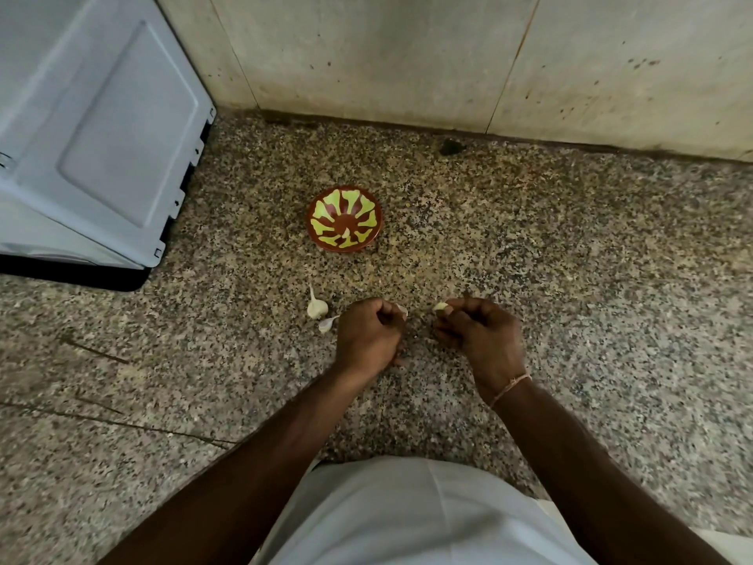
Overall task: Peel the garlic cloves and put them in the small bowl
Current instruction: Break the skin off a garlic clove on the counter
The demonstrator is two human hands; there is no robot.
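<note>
Landmark: the small bowl, red-brown with yellow-green flares inside, stands on the speckled stone worktop; nothing shows inside it
Left hand: the left hand hovers on the near side of the bowl, a little to its left, fingers curled in with a pale scrap of garlic skin showing at their tips, so it seems to pinch peel and not a clove
Right hand: the right hand is on the near side of the bowl and to its right, apart from the left hand; its fingers pinch a pale garlic clove at the tips
Waiting garlic: two unpeeled cloves lie on the worktop nearer than the bowl and slightly left of it, just beside the left hand
Surroundings: a pale grey appliance stands far left of the bowl; a tiled wall rises behind it
Step in hand: probably stripping the last skin off the held clove before it goes to the bowl
Risk, drop: the clove is held only at the fingertips, and a smooth peeled clove can slip, so it may fall onto the worktop short of the bowl
Risk, peel: the skin scrap may cling to the left fingers and end up in the bowl with the clove
Risk, bowl: the bowl is shallow and light-looking; a clove tossed from where the hands are may bounce out, or a knuckle may tip it
Risk, unseen: whether the clove is fully bare cannot be told, so skin may go in with it
</note>
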